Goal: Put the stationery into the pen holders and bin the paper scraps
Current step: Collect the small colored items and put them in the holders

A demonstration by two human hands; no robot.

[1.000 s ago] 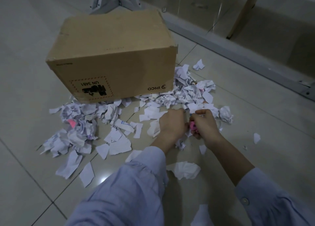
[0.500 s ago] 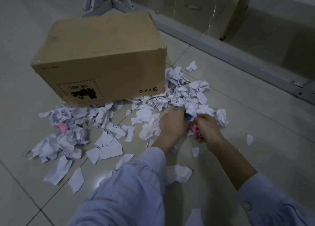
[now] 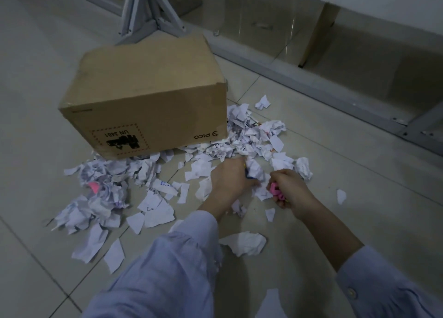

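Right hand [image 3: 293, 189] grips pink item [image 3: 275, 190]; left hand [image 3: 230, 181] among paper scraps [image 3: 153, 205] beside cardboard box [image 3: 148, 97].

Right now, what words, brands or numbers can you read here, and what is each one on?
"PICO": upside down beside a logo, low on the near face of the cardboard box.
"UN 3481": upside down inside the dotted label on that same face.
Ink writing on the paper scraps: too small to read.
Small print near the box's upper left edge: too blurred.

Crumpled white paper scraps [image 3: 251, 135] surround pink stationery [image 3: 94, 187].
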